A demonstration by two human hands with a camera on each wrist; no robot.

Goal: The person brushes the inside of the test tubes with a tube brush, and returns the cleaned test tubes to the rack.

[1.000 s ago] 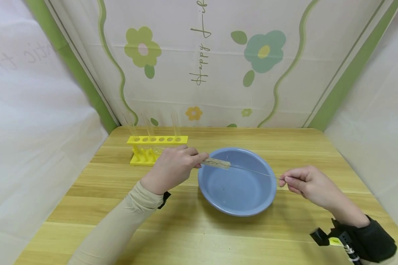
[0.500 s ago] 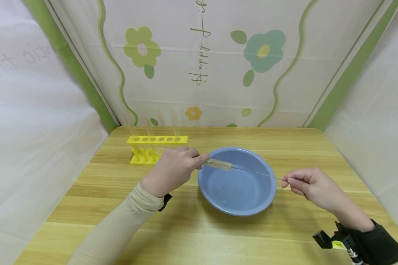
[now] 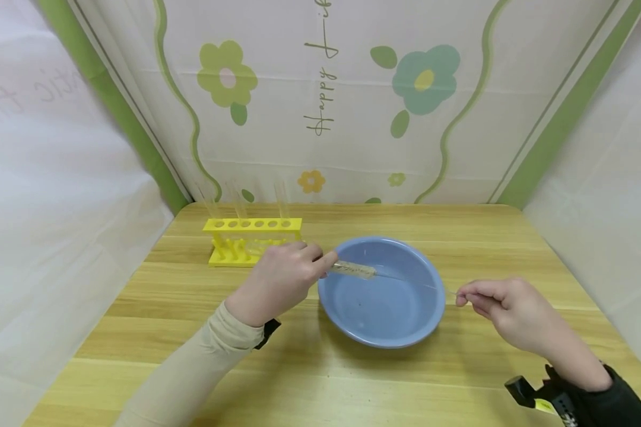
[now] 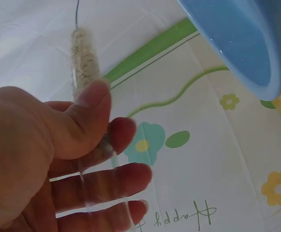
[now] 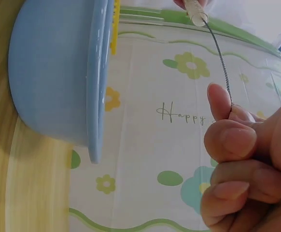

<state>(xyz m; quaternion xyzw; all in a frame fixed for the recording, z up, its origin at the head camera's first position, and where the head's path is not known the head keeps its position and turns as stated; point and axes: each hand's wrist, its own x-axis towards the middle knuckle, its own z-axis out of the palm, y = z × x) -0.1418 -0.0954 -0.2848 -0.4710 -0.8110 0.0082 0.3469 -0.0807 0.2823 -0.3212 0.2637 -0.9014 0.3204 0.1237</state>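
My left hand (image 3: 280, 277) grips a clear glass test tube (image 4: 99, 193) over the blue basin (image 3: 381, 317), its mouth toward the right. Inside the mouth end sits the pale bristle head of a test tube brush (image 4: 85, 55). The brush's thin twisted wire handle (image 5: 221, 55) runs from the mouth across to my right hand (image 3: 510, 311), where thumb and forefinger pinch it just beyond the basin's right rim. The wire bows slightly in the right wrist view. Much of the tube in the head view is hidden behind the left hand.
A yellow test tube rack (image 3: 253, 225) stands at the back left, with several clear test tubes (image 3: 281, 200) upright in it. Behind my left hand, part of the rack's base is hidden. A printed curtain (image 3: 347, 154) closes off the back of the wooden table (image 3: 352, 385).
My right hand has moved a little rightward and down, still pinching the wire. The tube's mouth has dipped slightly, and the left hand has shifted marginally.
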